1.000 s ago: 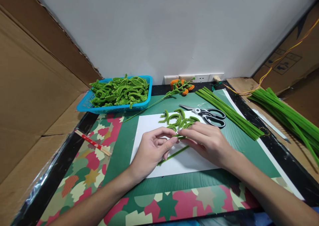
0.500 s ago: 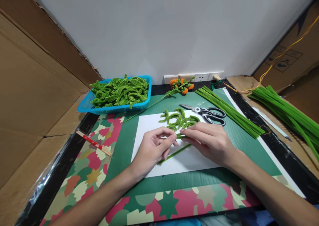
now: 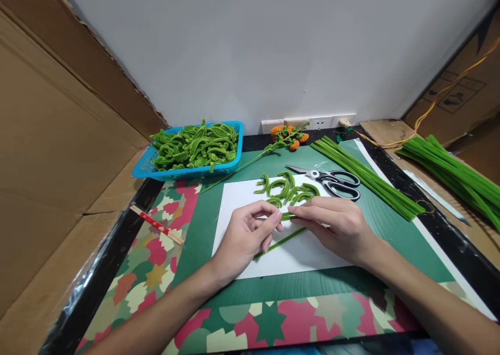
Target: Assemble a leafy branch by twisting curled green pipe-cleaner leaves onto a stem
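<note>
From the head camera, a short green chenille stem piece lies between the two hands, just above the white paper, its long axis running roughly left to right. The left hand pinches its left end between narrowed fingers; the right hand has its fingers closed on the right end, so both are equally near. Whether it is one strand or doubled, I cannot tell. A straight stem slants on the near side, from near left toward the right hand. Curled pieces and scissors lie beyond.
</note>
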Motion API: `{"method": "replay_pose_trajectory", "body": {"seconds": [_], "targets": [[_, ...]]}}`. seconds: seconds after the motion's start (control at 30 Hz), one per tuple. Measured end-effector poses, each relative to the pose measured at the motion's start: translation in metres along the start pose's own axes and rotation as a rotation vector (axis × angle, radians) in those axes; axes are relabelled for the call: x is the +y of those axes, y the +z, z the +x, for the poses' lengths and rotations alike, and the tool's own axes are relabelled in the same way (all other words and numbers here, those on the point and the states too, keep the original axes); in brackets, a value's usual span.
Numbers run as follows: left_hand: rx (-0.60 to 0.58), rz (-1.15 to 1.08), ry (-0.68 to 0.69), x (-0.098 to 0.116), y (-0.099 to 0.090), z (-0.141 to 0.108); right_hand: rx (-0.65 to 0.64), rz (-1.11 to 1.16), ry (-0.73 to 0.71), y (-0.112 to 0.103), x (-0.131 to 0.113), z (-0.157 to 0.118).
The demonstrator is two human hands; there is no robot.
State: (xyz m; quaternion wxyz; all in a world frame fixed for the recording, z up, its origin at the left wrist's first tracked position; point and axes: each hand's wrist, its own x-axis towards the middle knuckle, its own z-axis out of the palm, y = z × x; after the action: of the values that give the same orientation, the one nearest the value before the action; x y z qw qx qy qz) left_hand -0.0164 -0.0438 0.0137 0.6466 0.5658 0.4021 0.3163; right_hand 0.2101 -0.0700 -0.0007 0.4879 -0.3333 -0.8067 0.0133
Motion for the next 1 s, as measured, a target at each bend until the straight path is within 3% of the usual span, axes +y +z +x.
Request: {"method": "replay_pose_trajectory", "body": {"seconds": [1.0], "targets": [[0.02,0.11,0.059,-0.0008,0.0031,-0.0062,-0.034,0.081,0.001,0.0043,0.0053,-0.004]]}}
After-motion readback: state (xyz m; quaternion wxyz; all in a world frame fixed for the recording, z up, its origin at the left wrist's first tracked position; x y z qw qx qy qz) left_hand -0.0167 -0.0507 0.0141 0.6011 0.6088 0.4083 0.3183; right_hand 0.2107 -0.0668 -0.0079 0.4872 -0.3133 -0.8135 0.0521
